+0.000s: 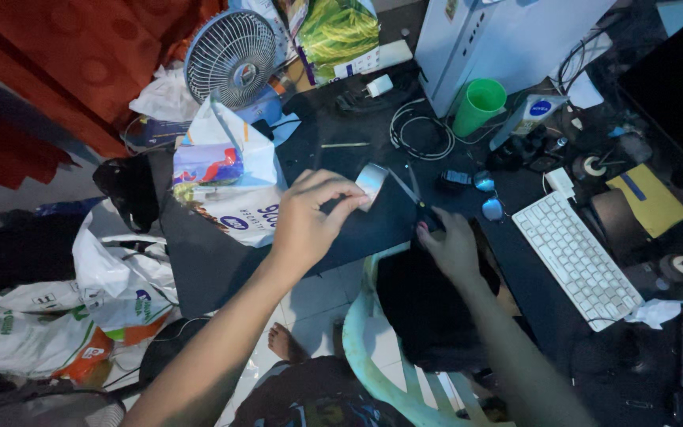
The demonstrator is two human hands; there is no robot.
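Observation:
My left hand (310, 217) pinches a small silvery sheet or tape piece (371, 183) above the dark desk (357, 142). My right hand (450, 245) grips the dark handles of a pair of scissors (406, 188), whose thin blades point up toward the silvery piece and reach its right edge. Both forearms stretch out from the bottom of the view over a pale green plastic chair (357, 348) with dark cloth on it.
A white keyboard (577, 257), green cup (479, 104), eyeglasses (488, 196), coiled cable (420, 134), small fan (231, 57) and white box (507, 35) crowd the desk. Plastic bags (231, 178) sit at the left. A bare foot (282, 344) rests on the tiled floor.

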